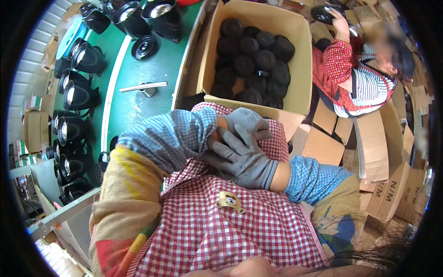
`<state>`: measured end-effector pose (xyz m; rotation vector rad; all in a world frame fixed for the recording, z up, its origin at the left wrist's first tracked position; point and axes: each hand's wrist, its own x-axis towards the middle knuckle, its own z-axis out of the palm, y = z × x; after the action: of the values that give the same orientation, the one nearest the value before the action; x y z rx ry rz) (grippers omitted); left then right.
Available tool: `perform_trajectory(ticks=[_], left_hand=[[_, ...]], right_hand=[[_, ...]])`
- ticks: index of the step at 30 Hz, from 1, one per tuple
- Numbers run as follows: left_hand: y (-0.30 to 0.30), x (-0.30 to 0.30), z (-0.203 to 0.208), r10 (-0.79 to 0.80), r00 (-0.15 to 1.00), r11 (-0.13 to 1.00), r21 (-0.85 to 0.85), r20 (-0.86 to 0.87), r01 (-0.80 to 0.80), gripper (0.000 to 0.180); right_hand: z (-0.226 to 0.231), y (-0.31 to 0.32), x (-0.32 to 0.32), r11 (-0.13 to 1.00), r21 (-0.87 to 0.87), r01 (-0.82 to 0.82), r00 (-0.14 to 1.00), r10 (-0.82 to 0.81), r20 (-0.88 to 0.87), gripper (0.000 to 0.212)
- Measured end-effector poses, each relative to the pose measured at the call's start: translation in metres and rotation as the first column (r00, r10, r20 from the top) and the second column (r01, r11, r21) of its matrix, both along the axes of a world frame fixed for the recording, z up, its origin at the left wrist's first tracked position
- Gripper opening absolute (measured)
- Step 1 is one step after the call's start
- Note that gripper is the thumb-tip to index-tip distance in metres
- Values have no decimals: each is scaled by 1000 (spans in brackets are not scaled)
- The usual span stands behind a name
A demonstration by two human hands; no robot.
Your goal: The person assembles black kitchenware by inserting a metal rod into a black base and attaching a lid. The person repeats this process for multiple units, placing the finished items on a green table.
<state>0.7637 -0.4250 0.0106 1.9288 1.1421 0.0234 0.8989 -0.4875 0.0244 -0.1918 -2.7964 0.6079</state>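
In front of my chest my two hands cross, both in grey work gloves. My left hand reaches to the right with its fingers curled, and its palm side is hidden. Across the left wrist lies my right hand, fingers spread and nothing visible in them. Its fingertips touch the left wrist near the cuff of a blue checked sleeve cover. A matching sleeve cover is on my right forearm. Beneath both hands is a red-and-white checked apron with a small tan bear-face patch.
Ahead stands an open cardboard box of round black parts. On the left, a green worktable carries several black pots, a black disc and a metal bar. Another person sits at right near cardboard boxes.
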Motion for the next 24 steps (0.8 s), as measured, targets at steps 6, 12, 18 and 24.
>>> perform_trajectory(ticks=[6, 12, 18, 24], left_hand=[[-7, -159, -19, 548, 735, 707, 248, 398, -662, 50], [-68, -394, -68, 615, 532, 786, 505, -582, -356, 36], [-50, -246, 83, 491, 810, 855, 354, -321, -378, 24], [-68, -106, 121, -15, 999, 921, 388, -30, 26, 23]], right_hand=[[15, 31, 55, 853, -200, 483, 811, -521, -265, 67], [4, 38, 70, 726, -450, 520, 740, -646, -187, 48], [80, 72, 31, 818, 352, 455, 888, -387, -249, 60], [99, 75, 53, 956, 125, 267, 949, -283, 139, 66]])
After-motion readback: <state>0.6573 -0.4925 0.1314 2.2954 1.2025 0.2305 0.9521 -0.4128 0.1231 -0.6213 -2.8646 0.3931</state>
